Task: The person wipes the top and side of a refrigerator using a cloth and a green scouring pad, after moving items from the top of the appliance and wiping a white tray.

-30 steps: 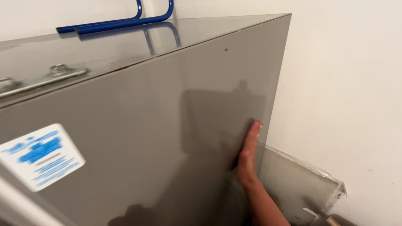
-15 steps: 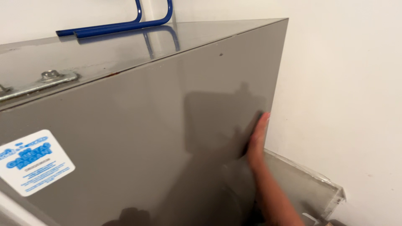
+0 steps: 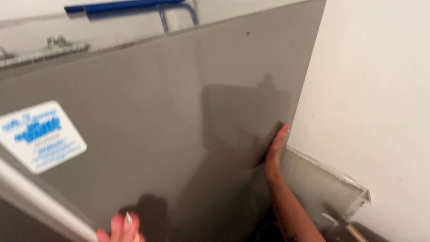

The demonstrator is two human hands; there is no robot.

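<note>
A tall grey metal cabinet (image 3: 179, 112), like the side of a fridge, fills the view. My right hand (image 3: 274, 152) lies flat and edge-on against its glossy side, close to the rear edge by the wall, and holds nothing. Its dark reflection shows on the panel beside it. Only the fingertips of my left hand (image 3: 122, 227) show at the bottom edge, next to a white strip (image 3: 40, 201) running along the lower left. Their grip is hidden.
A white and blue sticker (image 3: 40, 134) sits on the cabinet's left side. A blue metal tube (image 3: 121, 5) and a hinge bracket (image 3: 49, 47) are on top. A clear plastic panel (image 3: 322, 183) leans between the cabinet and the white wall (image 3: 380, 89).
The view has dropped and tilted, so less of the cabinet top shows. My right hand slid slightly up along the rear edge. My left fingertips have come into view at the bottom.
</note>
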